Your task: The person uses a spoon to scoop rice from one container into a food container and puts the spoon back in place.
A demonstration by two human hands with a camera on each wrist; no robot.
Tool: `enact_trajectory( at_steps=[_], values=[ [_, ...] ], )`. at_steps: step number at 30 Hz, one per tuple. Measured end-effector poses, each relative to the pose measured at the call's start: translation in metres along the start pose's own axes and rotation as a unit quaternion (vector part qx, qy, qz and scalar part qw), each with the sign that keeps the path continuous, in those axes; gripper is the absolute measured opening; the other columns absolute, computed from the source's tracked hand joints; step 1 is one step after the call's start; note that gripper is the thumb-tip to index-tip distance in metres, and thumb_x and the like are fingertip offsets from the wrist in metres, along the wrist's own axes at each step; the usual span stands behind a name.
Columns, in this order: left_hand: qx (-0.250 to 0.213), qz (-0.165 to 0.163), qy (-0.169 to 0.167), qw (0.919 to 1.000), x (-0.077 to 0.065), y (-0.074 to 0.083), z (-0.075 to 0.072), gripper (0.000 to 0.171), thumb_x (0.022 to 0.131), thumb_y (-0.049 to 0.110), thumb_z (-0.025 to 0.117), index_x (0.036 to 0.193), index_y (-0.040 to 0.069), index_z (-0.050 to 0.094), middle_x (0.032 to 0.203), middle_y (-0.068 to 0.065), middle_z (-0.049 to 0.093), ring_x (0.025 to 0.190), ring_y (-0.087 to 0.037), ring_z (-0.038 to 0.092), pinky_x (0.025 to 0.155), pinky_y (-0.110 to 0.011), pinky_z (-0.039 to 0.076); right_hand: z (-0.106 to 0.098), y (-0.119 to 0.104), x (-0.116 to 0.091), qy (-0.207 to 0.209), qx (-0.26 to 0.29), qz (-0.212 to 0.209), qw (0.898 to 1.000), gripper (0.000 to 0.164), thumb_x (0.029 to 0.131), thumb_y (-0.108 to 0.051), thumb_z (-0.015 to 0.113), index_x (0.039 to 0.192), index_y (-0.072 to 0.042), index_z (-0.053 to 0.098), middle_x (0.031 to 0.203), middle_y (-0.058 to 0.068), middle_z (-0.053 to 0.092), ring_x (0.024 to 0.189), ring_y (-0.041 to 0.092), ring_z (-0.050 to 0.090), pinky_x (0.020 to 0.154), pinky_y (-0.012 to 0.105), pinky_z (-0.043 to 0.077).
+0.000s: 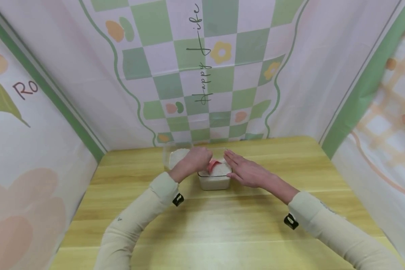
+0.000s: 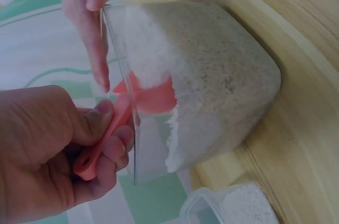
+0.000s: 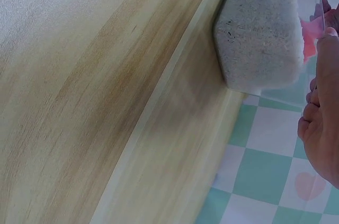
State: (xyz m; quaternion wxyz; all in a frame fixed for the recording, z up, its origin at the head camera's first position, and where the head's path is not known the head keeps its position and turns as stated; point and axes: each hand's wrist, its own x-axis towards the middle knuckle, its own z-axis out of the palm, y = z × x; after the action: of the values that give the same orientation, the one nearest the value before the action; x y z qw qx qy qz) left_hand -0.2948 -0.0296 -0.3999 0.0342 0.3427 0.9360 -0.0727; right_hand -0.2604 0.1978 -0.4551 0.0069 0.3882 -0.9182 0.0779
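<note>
A clear square container [image 1: 214, 183] of white rice stands near the back of the table. My left hand [image 1: 196, 159] grips the handle of a pinkish-red scoop [image 2: 153, 98], its thumb pressed along the top of the handle. The scoop's bowl sits inside the container, partly in the rice [image 2: 212, 60]. On the opposite side my right hand [image 1: 248, 170] rests against the container's rim with its fingers fairly straight. In the right wrist view, part of the right hand [image 3: 324, 113] shows beside the glass wall.
Left of the rice, a second clear container [image 1: 167, 159] holds something white; its left part shows past my left hand. Wooden table [image 1: 216, 232] spreads out in front. A patterned curtain [image 1: 162, 86] hangs close behind the containers, with printed cloth on both sides.
</note>
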Motion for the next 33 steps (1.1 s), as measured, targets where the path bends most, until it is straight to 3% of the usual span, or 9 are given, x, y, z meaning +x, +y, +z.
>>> enact_trajectory(
  at_steps=[6, 14, 18, 23, 27, 33],
  values=[
    [-0.049, -0.006, -0.017, 0.9987, -0.003, -0.005, -0.003, 0.024, 0.088, 0.012, 0.070, 0.068, 0.014, 0.056, 0.064, 0.004, 0.052, 0.060, -0.012, 0.046, 0.056, -0.028, 0.041, -0.001, -0.001, -0.001, -0.005, 0.000, 0.002, 1.000, 0.071, 0.105, -0.039, 0.046, 0.154, 0.007, 0.023, 0.163, 0.025, 0.018, 0.153, 0.038, 0.018, 0.120, 0.050, 0.029],
    [-0.052, -0.011, -0.024, 0.9983, 0.002, 0.002, -0.001, 0.027, 0.085, 0.020, 0.072, 0.066, 0.016, 0.053, 0.063, 0.005, 0.053, 0.061, -0.012, 0.049, 0.059, -0.031, 0.049, -0.002, -0.001, 0.000, 0.000, 0.000, 0.002, 1.000, 0.070, 0.105, -0.038, 0.047, 0.154, 0.006, 0.023, 0.164, 0.024, 0.018, 0.153, 0.037, 0.019, 0.120, 0.050, 0.030],
    [-0.068, -0.027, -0.033, 0.9968, 0.001, 0.003, -0.001, 0.035, 0.085, 0.022, 0.075, 0.063, 0.017, 0.049, 0.060, 0.006, 0.048, 0.060, -0.012, 0.046, 0.058, -0.029, 0.046, -0.001, -0.002, 0.000, -0.003, 0.000, 0.005, 1.000, 0.071, 0.105, -0.038, 0.047, 0.154, 0.006, 0.023, 0.164, 0.024, 0.017, 0.153, 0.037, 0.019, 0.120, 0.050, 0.031],
    [-0.124, -0.049, -0.051, 0.9899, -0.002, -0.002, 0.001, 0.043, 0.086, 0.025, 0.077, 0.057, 0.017, 0.047, 0.053, 0.008, 0.040, 0.054, -0.010, 0.038, 0.052, -0.025, 0.034, -0.002, -0.003, -0.001, -0.007, 0.006, 0.007, 1.000, 0.071, 0.105, -0.039, 0.047, 0.154, 0.007, 0.023, 0.163, 0.024, 0.018, 0.153, 0.037, 0.019, 0.120, 0.050, 0.030],
    [-0.174, -0.050, -0.063, 0.9815, -0.006, -0.008, 0.001, 0.045, 0.092, 0.017, 0.069, 0.053, 0.018, 0.046, 0.048, 0.008, 0.039, 0.048, -0.007, 0.037, 0.048, -0.021, 0.032, -0.002, -0.003, -0.002, -0.006, 0.005, 0.010, 1.000, 0.070, 0.105, -0.038, 0.047, 0.154, 0.007, 0.023, 0.164, 0.024, 0.017, 0.153, 0.036, 0.019, 0.120, 0.050, 0.029],
    [-0.226, -0.044, -0.057, 0.9714, -0.012, -0.013, -0.001, 0.041, 0.097, 0.010, 0.060, 0.056, 0.010, 0.062, 0.048, 0.006, 0.050, 0.046, -0.006, 0.044, 0.050, -0.019, 0.036, -0.003, -0.003, -0.001, -0.006, 0.009, 0.013, 1.000, 0.070, 0.105, -0.039, 0.046, 0.154, 0.007, 0.023, 0.164, 0.024, 0.016, 0.153, 0.036, 0.019, 0.120, 0.050, 0.030]
  ],
)
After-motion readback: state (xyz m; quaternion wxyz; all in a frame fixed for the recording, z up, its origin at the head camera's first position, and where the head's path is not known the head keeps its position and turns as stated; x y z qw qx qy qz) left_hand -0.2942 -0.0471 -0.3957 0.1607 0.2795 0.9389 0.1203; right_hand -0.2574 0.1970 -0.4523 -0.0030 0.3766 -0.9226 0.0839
